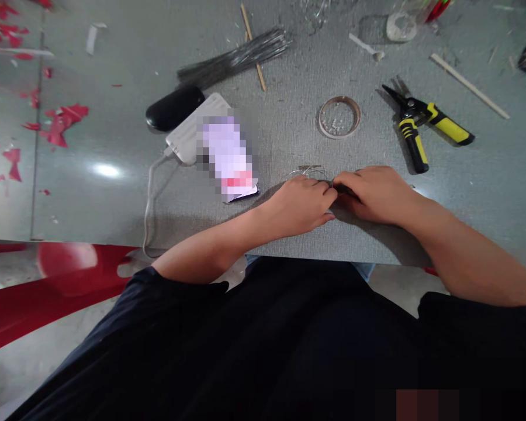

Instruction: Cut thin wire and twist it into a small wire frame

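My left hand (305,202) is closed near the table's front edge, fingers bent and pressed together on a thin wire (309,170). The wire curves in a loop just beyond its knuckles. Close on the right, fingertips almost meeting it, my right hand (374,193) is also closed in a pinch where the wire runs in. Both sets of fingertips are partly hidden, so the exact hold is unclear. Ahead of the hands lies a tape-like ring (356,112) with small clear bits inside. Pliers with yellow and black handles (449,124) lie spread to the right.
A lit phone (228,152) leans on a white power strip (186,137), beside a black case (175,108). Behind are a bundle of thin wires (236,55) and a wooden stick (261,76). Red scraps (65,123) litter the left; another stick (471,86) lies far right.
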`<state>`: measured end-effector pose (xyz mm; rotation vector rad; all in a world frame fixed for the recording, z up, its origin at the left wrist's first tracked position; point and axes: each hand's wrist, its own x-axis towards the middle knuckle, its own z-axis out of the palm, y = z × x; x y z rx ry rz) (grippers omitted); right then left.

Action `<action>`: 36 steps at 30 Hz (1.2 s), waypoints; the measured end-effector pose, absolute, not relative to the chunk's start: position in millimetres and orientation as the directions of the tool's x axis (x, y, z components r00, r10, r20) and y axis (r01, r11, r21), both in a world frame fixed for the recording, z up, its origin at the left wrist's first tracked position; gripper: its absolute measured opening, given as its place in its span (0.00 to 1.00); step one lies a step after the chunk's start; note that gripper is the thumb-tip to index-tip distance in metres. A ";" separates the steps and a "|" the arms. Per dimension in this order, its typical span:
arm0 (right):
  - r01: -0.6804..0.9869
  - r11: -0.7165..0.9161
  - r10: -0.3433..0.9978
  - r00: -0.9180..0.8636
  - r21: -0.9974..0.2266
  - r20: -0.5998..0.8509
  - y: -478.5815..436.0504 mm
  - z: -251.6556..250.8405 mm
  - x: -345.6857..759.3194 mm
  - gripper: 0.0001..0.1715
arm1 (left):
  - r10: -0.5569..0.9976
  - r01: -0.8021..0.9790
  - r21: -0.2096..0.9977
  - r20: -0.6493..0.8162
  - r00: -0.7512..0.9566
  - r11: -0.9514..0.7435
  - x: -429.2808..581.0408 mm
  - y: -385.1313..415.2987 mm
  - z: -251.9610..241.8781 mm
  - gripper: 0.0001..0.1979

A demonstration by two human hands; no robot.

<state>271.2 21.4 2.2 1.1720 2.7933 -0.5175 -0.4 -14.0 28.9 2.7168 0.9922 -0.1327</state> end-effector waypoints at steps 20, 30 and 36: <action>0.703 0.645 0.680 -0.707 -0.299 -0.196 22.4 0.3 272.4 0.18 | 0.623 0.645 0.191 -0.168 0.764 -0.740 -0.7 -13.6 29.2 0.17; 0.692 0.666 0.667 -0.720 -0.277 -0.195 21.8 3.0 270.8 0.18 | 0.625 0.651 0.194 -0.184 0.759 -0.734 -0.2 -14.6 29.4 0.18; 0.690 0.670 0.667 -0.722 -0.276 -0.185 20.6 7.2 269.8 0.16 | 0.622 0.645 0.197 -0.171 0.764 -0.738 -1.3 -14.7 28.4 0.18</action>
